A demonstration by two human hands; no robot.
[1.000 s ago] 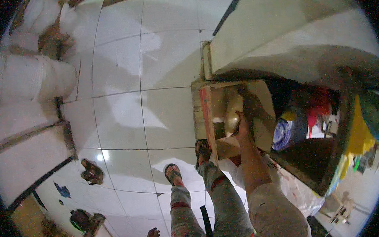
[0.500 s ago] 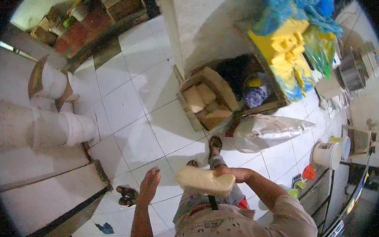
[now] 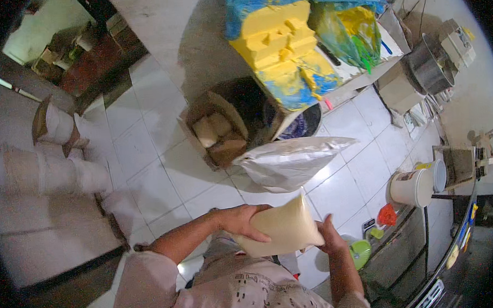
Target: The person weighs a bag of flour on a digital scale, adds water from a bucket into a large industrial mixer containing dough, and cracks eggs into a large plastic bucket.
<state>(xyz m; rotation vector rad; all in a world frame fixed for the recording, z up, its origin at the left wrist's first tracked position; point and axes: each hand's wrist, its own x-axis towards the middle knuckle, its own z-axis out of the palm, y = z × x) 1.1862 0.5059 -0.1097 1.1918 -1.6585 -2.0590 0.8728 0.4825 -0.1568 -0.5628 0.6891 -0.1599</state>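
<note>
A plump clear plastic bag of cream-coloured contents [image 3: 282,225] is held across my front, just above my lap. My left hand [image 3: 246,222] grips its left end, the thumb pressed on the top face and the other fingers partly hidden. At the bag's right end, my right hand [image 3: 332,238] touches the lower corner with its thumb raised, and some fingers pass behind or under the bag. A large silvery-white sack [image 3: 292,162] lies on the floor just beyond the bag. Further off, an open cardboard box [image 3: 224,155] holds several similar cream-coloured bags.
A block of yellow, crumbly-edged material [image 3: 276,33] rests on blue plastic on a table. White buckets [image 3: 409,189], a green scoop-like item [image 3: 360,253] and a small scale [image 3: 369,225] stand to the right. Several white tubs [image 3: 61,174] line the left.
My left hand has come across from the left and now grips the bag, which my right hand held alone before. My right hand has shifted to its right end. The view has turned rightward.
</note>
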